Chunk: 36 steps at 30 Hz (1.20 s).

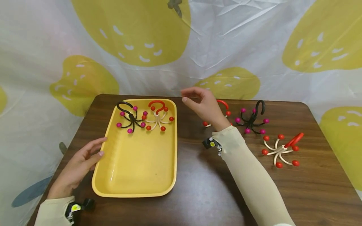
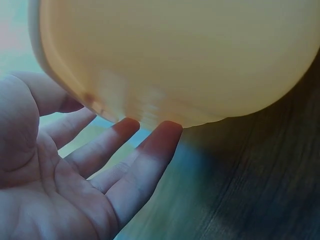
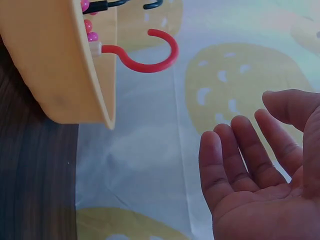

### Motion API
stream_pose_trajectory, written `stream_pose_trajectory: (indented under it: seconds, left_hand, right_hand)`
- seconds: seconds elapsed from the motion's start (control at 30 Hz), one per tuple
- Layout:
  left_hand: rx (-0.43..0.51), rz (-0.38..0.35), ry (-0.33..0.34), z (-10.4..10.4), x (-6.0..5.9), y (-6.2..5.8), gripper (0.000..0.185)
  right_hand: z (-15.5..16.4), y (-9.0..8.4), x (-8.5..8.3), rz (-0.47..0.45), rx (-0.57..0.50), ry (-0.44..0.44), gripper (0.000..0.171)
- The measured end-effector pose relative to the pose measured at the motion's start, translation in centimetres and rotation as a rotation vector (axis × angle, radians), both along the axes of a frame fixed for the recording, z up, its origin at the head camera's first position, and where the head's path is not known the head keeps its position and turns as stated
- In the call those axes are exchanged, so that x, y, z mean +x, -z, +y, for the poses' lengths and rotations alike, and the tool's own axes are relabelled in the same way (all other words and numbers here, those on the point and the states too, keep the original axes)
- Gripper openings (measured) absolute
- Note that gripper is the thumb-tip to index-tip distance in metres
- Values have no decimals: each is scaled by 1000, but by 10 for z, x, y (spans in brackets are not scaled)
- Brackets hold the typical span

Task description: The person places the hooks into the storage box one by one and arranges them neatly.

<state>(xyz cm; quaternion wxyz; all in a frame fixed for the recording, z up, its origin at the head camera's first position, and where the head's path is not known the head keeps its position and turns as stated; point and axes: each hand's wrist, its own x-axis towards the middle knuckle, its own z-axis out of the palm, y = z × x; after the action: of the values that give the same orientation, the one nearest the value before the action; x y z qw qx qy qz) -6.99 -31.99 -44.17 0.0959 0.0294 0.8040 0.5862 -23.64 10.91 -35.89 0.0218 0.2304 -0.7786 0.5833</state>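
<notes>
A yellow tray [image 1: 135, 182] lies on the brown table. At its far end sit a black hook with pink beads [image 1: 129, 117] and a red-and-white hook with red beads [image 1: 157, 116]. My left hand [image 1: 80, 163] lies open, fingertips [image 2: 160, 135] touching the tray's left rim [image 2: 150, 110]. My right hand [image 1: 202, 105] hovers open and empty just right of the tray. Behind it a red-and-white hook [image 1: 223, 108] is partly hidden. The right wrist view shows the tray's wall [image 3: 60, 75], the red hook [image 3: 150, 55] rising over it, and my bare palm [image 3: 260, 185].
To the right on the table lie a black hook with pink beads [image 1: 252, 120] and a red-and-white hook [image 1: 281, 149]. A white cloth with yellow shapes [image 1: 181, 47] hangs behind the table. The table edge runs close beside my left hand.
</notes>
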Motion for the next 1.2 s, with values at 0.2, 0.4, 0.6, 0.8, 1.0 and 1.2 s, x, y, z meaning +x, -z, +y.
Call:
stream_pose_trajectory:
  seconds: [0.2, 0.4, 0.6, 0.8, 1.0, 1.2]
  left_hand:
    - [8, 2, 8, -1, 0, 2, 56]
    - [-7, 1, 0, -1, 1, 2, 56]
    - [-14, 0, -9, 0, 1, 2, 55]
    - [-21, 0, -18, 0, 2, 3, 55]
    - [10, 10, -10, -1, 3, 5, 54]
    - [-9, 11, -8, 0, 2, 4, 54]
  right_hand:
    - [15, -7, 8, -16, -10, 27, 30]
    - [30, -12, 13, 0, -50, 26, 31]
    - [49, -15, 17, -8, -102, 63, 32]
    - [69, -14, 18, 6, -105, 145, 28]
    - [87, -7, 18, 11, -162, 174, 20]
    - [99, 5, 15, -4, -108, 223, 27]
